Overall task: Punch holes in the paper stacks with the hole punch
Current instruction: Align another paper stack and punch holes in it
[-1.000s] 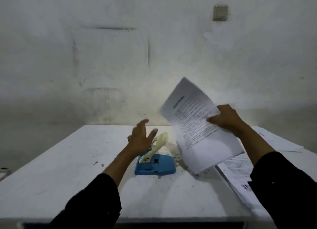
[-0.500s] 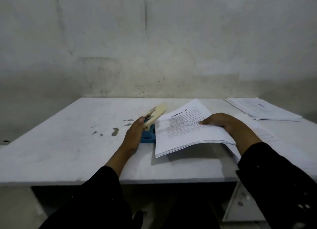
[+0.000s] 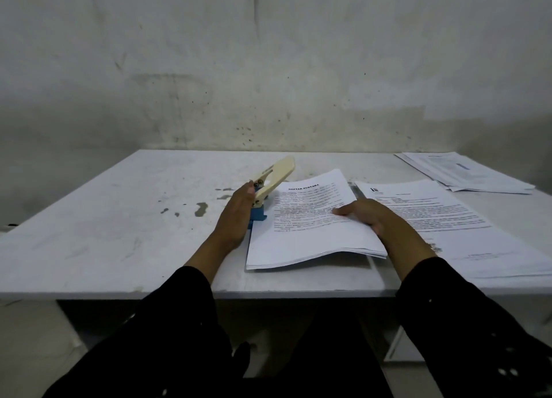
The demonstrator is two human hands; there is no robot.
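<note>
At the centre of the frame the right hand [image 3: 369, 215] is gripping a paper stack [image 3: 307, 227], fingers curled over its right edge with the thumb on top, and the stack's left edge is lying at the mouth of the hole punch [image 3: 265, 188]. The punch, blue base and cream lever, is sitting just left of centre with its lever raised. The left hand [image 3: 236, 218] is resting against the punch's near side, fingers straight and gripping nothing. To do this well, the sheets should be squared first, then slid fully and evenly into the slot until they stop, and the base kept steady before any press on the lever. Two more stacks [image 3: 466, 170] are waiting on the table [image 3: 104, 233] at the right and upper right of the frame
</note>
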